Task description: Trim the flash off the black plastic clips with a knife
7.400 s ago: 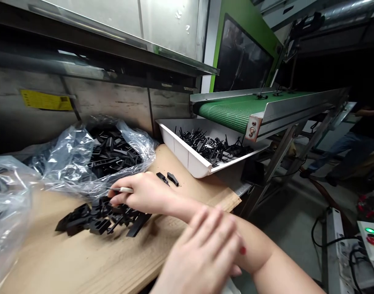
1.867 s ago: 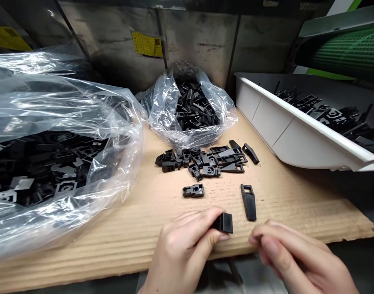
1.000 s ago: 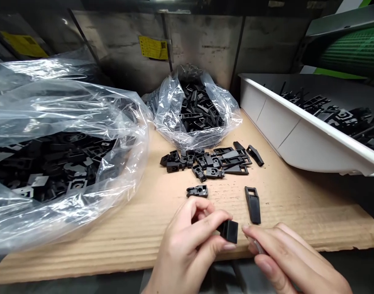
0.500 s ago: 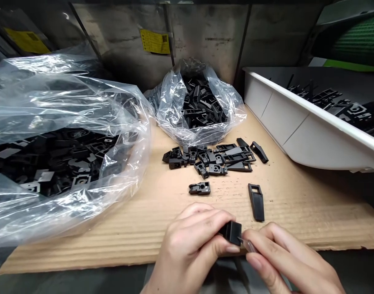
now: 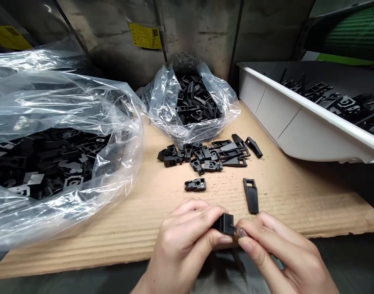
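Black plastic block [image 5: 227,223] sits at the front edge of a cardboard-covered table [image 5: 113,232], amid a workstation crowded with similar dark parts. A large clear plastic bag [image 5: 67,92] of black parts spreads across the left side, while a smaller clear bag [image 5: 193,132], its mouth wide, stands at the back centre before metal panels [image 5: 202,24] bearing a yellow label [image 5: 145,36]. At right, a white tray [image 5: 285,118] holds more black pieces below the end of a green conveyor belt [image 5: 355,32]. A loose pile of black parts [image 5: 213,165] lies in front of the smaller bag; nearer the worker, a single black clip [image 5: 194,185] rests on the cardboard beyond the left hand [image 5: 187,241], and a tapered black piece [image 5: 252,200] with a square window lies just beyond the fingers of the right hand [image 5: 281,253]. The block is between the two hands, gripped at the left hand's fingertips with its squared end facing right. The left hand pinches it between thumb and index finger, the other fingers curled behind. The right hand, coming in from the lower right, holds a slim pointed tool [image 5: 242,232] in a narrow thumb-and-finger pinch, its tip at the block's right side; whether the point enters the block cannot be told.
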`<state>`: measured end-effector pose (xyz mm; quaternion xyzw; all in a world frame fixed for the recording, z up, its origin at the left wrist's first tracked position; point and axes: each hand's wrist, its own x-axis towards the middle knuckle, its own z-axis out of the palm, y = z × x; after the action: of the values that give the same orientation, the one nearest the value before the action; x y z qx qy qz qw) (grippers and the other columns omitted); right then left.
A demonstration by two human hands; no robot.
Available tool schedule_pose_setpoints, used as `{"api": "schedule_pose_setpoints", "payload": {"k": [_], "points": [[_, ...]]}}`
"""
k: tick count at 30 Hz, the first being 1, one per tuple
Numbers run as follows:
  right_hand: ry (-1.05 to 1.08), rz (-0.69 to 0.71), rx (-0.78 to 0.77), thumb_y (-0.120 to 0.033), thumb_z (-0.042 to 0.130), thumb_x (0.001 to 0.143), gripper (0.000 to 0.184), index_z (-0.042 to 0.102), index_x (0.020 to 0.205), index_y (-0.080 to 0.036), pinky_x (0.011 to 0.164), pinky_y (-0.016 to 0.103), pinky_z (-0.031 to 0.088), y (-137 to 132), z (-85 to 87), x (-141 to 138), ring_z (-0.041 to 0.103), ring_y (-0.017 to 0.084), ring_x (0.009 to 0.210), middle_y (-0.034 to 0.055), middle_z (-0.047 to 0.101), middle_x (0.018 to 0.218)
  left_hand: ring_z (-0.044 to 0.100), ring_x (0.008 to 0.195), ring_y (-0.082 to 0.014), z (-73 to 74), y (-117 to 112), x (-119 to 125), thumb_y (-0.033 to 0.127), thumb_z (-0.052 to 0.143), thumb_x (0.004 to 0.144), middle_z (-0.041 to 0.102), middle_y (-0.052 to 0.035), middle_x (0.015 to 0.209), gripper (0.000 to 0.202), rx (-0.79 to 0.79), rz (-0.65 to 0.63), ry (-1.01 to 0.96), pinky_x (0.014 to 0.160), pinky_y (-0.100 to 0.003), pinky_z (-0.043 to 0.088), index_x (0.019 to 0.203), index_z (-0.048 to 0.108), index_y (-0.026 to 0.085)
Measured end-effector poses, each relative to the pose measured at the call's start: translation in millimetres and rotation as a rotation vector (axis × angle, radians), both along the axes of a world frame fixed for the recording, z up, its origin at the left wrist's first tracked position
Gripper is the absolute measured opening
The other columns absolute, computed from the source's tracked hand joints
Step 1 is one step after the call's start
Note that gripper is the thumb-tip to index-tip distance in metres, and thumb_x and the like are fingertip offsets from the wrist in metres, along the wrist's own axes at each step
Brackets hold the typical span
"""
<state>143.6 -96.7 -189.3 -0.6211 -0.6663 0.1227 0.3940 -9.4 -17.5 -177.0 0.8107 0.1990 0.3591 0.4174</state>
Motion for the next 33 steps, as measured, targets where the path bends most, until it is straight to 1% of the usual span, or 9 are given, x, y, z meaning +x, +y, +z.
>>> {"api": "schedule_pose_setpoints", "payload": {"k": [3,7,12,17,21,23,27,31,33], "points": [[0.051,-0.039,-0.025,-0.019,0.045,0.084,0.016,0.061,0.079,-0.018,0.050,0.020,0.046,3.6,2.7,2.2,0.057,0.013,0.057,0.0020,0.055,0.066,0.057,0.073,-0.0171,-0.9,-3.6,-0.5,0.010,0.060,0.077,0.067,-0.0044,0.077,0.008,0.013,-0.118,0.003,0.075,-0.029,0.043,0.083,0.064,0.013],[0.088,-0.034,-0.011,-0.019,0.046,0.083,0.018,0.059,0.070,-0.019,0.053,0.017,0.047,-0.3,8.4,4.3,0.060,0.013,0.065,0.0019,0.059,0.069,0.055,0.073,-0.0164,-1.2,-4.7,-0.7,0.008,0.059,0.076,0.065,-0.0040,0.074,0.013,0.009,-0.022,-0.010,0.068,-0.025,0.045,0.087,0.064,0.013],[0.154,-0.006,0.006,-0.016,0.046,0.082,0.017,0.060,0.076,-0.024,0.054,0.014,0.046,-10.8,11.4,2.9,0.060,0.012,0.065,-0.0018,0.060,0.068,0.053,0.074,-0.0150,-2.3,-4.9,2.3,0.008,0.059,0.077,0.064,-0.0024,0.076,0.010,0.014,-0.007,-0.003,0.068,-0.022,0.045,0.083,0.063,0.014],[0.189,-0.024,-0.119,-0.026,0.049,0.082,0.014,0.060,0.074,-0.021,0.054,0.018,0.045,-4.9,10.0,-1.6,0.057,0.012,0.062,-0.0005,0.057,0.068,0.053,0.076,-0.0143,-3.2,-6.7,3.6,0.007,0.059,0.077,0.065,-0.0023,0.080,0.013,0.040,-0.026,-0.030,0.070,-0.020,0.044,0.087,0.062,0.014],[0.234,-0.095,-0.217,-0.030,0.044,0.083,0.020,0.057,0.072,-0.019,0.054,0.021,0.042,6.8,8.3,-2.1,0.054,0.013,0.059,-0.0003,0.055,0.065,0.053,0.075,-0.0166,-3.9,-6.0,-0.7,0.017,0.059,0.078,0.065,-0.0035,0.075,0.009,0.021,-0.106,0.020,0.071,-0.024,0.045,0.086,0.063,0.015],[0.244,-0.103,-0.235,-0.031,0.044,0.083,0.020,0.057,0.073,-0.019,0.056,0.022,0.042,10.2,7.7,0.1,0.055,0.014,0.063,0.0004,0.056,0.068,0.053,0.078,-0.0174,-6.3,-5.9,-2.9,0.020,0.060,0.078,0.064,-0.0032,0.077,0.011,0.003,-0.029,0.024,0.072,-0.025,0.045,0.087,0.064,0.017],[0.276,-0.064,-0.248,-0.034,0.044,0.083,0.025,0.056,0.068,-0.018,0.058,0.021,0.040,10.5,7.0,6.7,0.055,0.014,0.065,0.0001,0.057,0.067,0.054,0.072,-0.0159,-12.6,-7.6,-2.5,0.020,0.062,0.074,0.057,-0.0029,0.079,0.017,0.025,0.297,0.027,0.065,-0.022,0.047,0.090,0.067,0.022],[0.314,0.026,-0.223,-0.033,0.043,0.083,0.025,0.055,0.068,-0.018,0.057,0.020,0.039,10.1,3.3,14.0,0.054,0.013,0.063,-0.0003,0.056,0.065,0.059,0.058,-0.0143,-14.2,-11.5,5.3,0.023,0.061,0.073,0.063,0.0007,0.064,0.024,-0.069,0.393,0.086,0.059,-0.019,0.049,0.096,0.067,0.023],[0.321,0.094,-0.185,-0.035,0.042,0.083,0.026,0.055,0.068,-0.018,0.056,0.019,0.039,11.8,-1.4,17.6,0.054,0.012,0.060,0.0000,0.056,0.063,0.059,0.051,-0.0129,-14.6,-13.8,10.7,0.025,0.059,0.074,0.063,0.0039,0.056,0.027,-0.126,0.479,0.072,0.055,-0.018,0.049,0.100,0.065,0.025]]}}
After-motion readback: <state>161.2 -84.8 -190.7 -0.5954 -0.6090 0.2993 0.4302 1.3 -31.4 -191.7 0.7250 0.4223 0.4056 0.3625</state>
